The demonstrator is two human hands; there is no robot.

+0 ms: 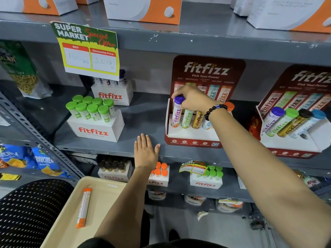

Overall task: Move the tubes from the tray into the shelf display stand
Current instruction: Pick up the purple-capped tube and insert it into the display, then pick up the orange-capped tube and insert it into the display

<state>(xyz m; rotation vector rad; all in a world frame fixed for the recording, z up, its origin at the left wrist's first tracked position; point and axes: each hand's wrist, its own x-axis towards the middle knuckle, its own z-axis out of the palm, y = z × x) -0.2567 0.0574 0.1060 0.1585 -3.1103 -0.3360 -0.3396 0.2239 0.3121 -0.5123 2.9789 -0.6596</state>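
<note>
Seating that purple-capped tube (177, 111) is where this could bite you: your right hand (192, 99) is clamped over its cap in the leftmost slot of the display stand (193, 140), and the tube looks like it's leaning back rather than fully down, though I can't tell for sure. Push at an angle and I'd guess the light cardboard stand skids back on the shelf (146, 115) or tips, taking the green tube (187, 119), gold tube (197, 119) and pale blue tube (206, 124) with it. Your wrist bracelet (214, 110) hangs right over those caps too, so pulling out could snag one.

Your left hand (146, 153) is flat and spread open on the shelf edge, at about 8 o'clock from the stand, holding nothing, not bracing the stand.

One orange tube (83, 207) is left lying in the beige tray (107, 185) down at 7 o'clock, so you're not done. There's an orange cap (230, 106) at the stand's right end, half hidden by your arm.

Around it: a box of green-capped tubes (93, 108) at 9 o'clock, a second stand (293, 126) close at 3 o'clock, and the price sign (87, 51) dangling at 11
</note>
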